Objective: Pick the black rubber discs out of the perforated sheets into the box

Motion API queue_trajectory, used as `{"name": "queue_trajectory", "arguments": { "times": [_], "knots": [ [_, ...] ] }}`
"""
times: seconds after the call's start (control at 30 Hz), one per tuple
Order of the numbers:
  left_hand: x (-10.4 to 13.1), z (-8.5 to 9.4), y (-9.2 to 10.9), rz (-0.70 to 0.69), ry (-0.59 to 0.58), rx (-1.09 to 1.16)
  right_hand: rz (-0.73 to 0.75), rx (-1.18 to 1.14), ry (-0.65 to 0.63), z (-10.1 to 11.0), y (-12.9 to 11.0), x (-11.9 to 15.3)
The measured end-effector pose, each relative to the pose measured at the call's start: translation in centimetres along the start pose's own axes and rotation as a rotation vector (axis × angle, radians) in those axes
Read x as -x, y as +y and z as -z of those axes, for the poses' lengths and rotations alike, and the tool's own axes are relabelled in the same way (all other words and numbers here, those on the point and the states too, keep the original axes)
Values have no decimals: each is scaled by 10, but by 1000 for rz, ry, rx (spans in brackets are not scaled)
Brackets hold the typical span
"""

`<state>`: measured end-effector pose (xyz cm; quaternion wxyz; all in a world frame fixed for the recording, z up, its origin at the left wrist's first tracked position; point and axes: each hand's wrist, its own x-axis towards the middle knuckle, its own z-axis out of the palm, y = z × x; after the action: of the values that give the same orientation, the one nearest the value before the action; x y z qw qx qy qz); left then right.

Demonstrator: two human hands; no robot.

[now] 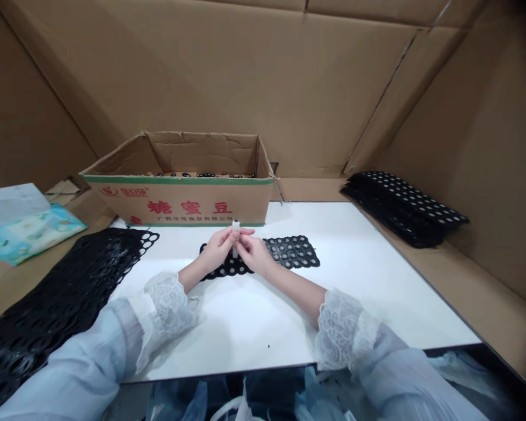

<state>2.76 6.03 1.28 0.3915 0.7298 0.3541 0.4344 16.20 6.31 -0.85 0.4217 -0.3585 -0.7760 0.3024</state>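
My left hand point(218, 250) and my right hand point(255, 254) meet over the white board, both closed around a small white stick-shaped tool point(235, 224). It stands roughly upright with a dark tip at its top; its exact kind cannot be made out. Just beneath the hands lies a black rubber-like sheet point(293, 251) with rows of round pads. The pads left of and below the hands look paler than those on the right. My hands hide the middle of this sheet.
A cardboard box point(184, 202) with black ring scraps stands behind. On the left lie black perforated sheets point(56, 292) and a tissue pack point(35, 234). Stacked dotted black sheets point(403, 204) rest at the right. Cardboard walls point(228, 76) enclose the white board point(355, 280).
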Motion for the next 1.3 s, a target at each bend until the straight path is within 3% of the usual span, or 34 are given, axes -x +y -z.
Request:
{"name": "queue_trajectory", "arguments": {
  "times": [0.4,0.5,0.57,0.7,0.83,0.93,1.0,1.13,1.3],
  "knots": [
    [3,1,2,-17,-44,21,-3,63,-44,-3,1,2],
    [0,2,4,-28,-42,7,-14,52,20,-1,-4,-1],
    [-1,5,7,-63,22,-47,-24,-22,84,8,-10,-5],
    [5,17,5,12,173,-472,-114,-236,104,36,-13,-7],
    [20,21,-6,159,92,-978,-191,-211,110,52,-6,0],
    [31,15,-10,166,-1,-1135,-184,-61,65,51,-4,3],
    [34,10,-11,148,-14,-1128,-156,45,-2,47,-3,1],
    [33,4,-13,219,107,-907,-97,142,-79,38,6,-3],
    [27,10,-13,296,125,-595,-70,146,-178,35,12,-1]
  ]
}}
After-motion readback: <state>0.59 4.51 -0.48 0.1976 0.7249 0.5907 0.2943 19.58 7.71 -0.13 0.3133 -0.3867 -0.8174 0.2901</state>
